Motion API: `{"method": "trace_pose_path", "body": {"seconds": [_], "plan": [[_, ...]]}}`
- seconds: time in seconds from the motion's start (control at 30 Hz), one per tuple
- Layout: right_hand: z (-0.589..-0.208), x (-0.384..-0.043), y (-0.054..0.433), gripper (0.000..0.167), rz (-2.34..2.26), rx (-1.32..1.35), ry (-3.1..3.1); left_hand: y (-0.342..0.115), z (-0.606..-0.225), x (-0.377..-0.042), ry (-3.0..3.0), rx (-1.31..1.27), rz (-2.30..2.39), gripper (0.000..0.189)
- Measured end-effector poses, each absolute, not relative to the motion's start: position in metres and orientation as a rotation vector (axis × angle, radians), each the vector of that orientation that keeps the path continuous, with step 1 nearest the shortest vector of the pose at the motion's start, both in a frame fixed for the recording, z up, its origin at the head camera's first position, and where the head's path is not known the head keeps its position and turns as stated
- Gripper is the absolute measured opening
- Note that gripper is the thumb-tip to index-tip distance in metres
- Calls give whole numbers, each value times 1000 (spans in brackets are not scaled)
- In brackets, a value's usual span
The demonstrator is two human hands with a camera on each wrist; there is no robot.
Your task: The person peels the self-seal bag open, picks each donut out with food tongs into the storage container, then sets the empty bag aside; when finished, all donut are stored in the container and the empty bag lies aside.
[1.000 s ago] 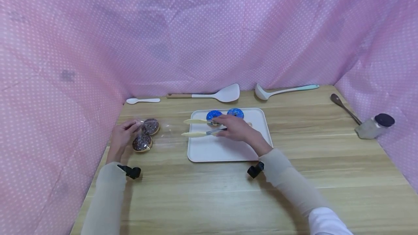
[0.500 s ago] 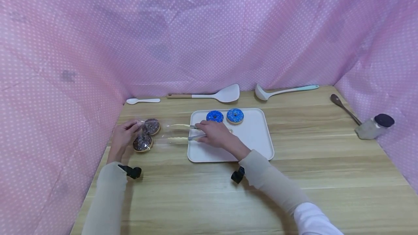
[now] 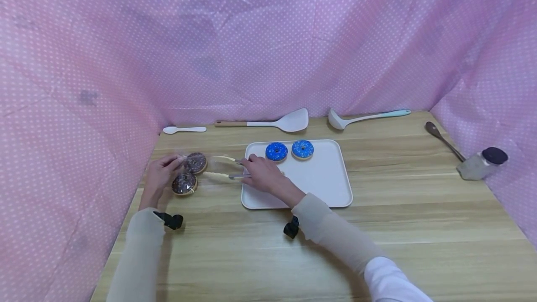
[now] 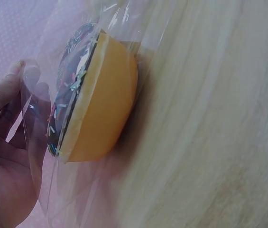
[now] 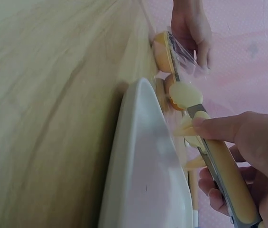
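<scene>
My left hand (image 3: 161,171) pinches the edge of a clear plastic bag (image 4: 124,19) at the table's left. Two chocolate-glazed donuts with sprinkles lie in the bag, a farther donut (image 3: 196,163) and a nearer donut (image 3: 184,184). Over the tray's left edge, my right hand (image 3: 264,174) grips a pair of tongs (image 5: 228,175) by its handles. The pale yellow tips of the tongs stand apart, with nothing between them, pointing left at the bag's mouth and close to the farther donut. Seen from the right wrist, one tip overlaps a donut.
On the white tray (image 3: 323,176) sit two blue donuts, a darker blue donut (image 3: 276,151) and a lighter blue donut (image 3: 302,149). Behind lie a small white spoon (image 3: 184,129), a turner (image 3: 289,120) and a ladle (image 3: 361,117). Far right are a brown spoon (image 3: 444,140) and a dark-lidded jar (image 3: 478,166).
My right hand has moved left with the tongs, from over the tray to the bag's opening, uncovering the blue donuts. The left hand and the bag have stayed almost still.
</scene>
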State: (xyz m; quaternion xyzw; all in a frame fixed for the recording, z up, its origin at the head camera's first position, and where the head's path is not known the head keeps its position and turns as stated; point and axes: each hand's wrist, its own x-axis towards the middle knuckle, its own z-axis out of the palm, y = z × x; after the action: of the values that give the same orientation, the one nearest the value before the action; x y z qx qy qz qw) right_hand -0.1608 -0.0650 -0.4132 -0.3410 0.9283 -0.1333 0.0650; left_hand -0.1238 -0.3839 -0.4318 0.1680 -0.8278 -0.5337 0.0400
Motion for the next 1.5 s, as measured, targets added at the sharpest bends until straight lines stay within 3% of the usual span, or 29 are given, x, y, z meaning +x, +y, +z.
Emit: {"method": "trace_pose_path", "body": {"seconds": [0.2,0.5,0.8,1.5], "plan": [[-412,-155,-78,49,-399,-999,2822,-382,-431,-125,-2515,516,-1697,42],[-412,-149,-90,51,-380,-948,2841,-383,-434,-125,-2463,512,-1731,27],[-410,-145,-100,53,-367,-916,2878,-382,-431,-125,-2459,461,-1739,39],[-407,-145,-82,48,-519,-918,2850,-383,-437,-127,-2539,455,-1475,40]]}}
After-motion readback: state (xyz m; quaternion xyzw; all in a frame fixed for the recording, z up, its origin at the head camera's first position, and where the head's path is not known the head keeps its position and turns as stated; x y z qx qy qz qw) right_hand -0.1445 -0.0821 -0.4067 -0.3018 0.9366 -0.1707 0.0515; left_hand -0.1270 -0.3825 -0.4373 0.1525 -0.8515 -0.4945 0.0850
